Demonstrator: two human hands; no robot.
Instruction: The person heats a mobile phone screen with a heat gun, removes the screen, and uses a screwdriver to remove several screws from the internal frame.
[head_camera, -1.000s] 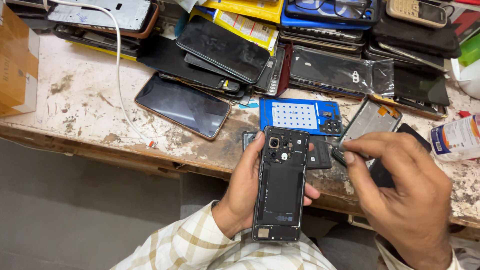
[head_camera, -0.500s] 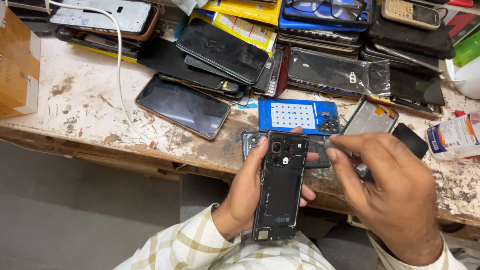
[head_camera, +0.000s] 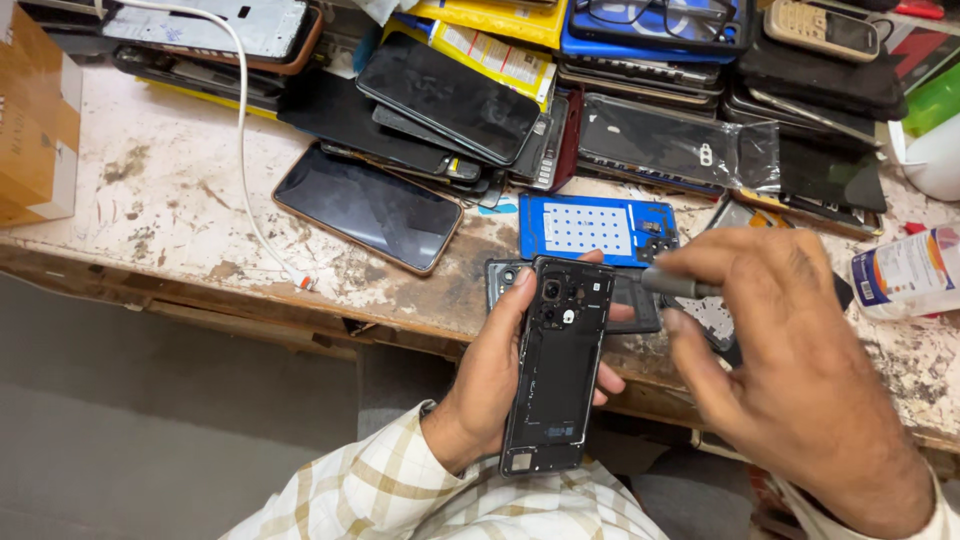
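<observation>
Now the right hand (head_camera: 800, 370), pinching a grey tool (head_camera: 675, 285), has neared the left hand's (head_camera: 490, 385) gripped opened phone (head_camera: 557, 365)

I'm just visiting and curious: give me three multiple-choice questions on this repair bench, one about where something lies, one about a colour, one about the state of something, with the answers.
1. Where does the blue mat with the white grid lie?
A. On the bench just beyond the held phone
B. On the cardboard box
C. On the floor

2. What colour is the cable that runs across the bench?
A. Red
B. White
C. Green

3. In what state is the phone in the left hand?
A. Sealed in a plastic bag
B. Folded in half
C. Back cover off, insides showing

Answers:
1. A: the blue mat rests on the bench, right behind the phone.
2. B: the cable is white along its whole run.
3. C: the left hand holds the phone with its camera modules and frame bare, while the right hand brings a metal tool to its top.
</observation>
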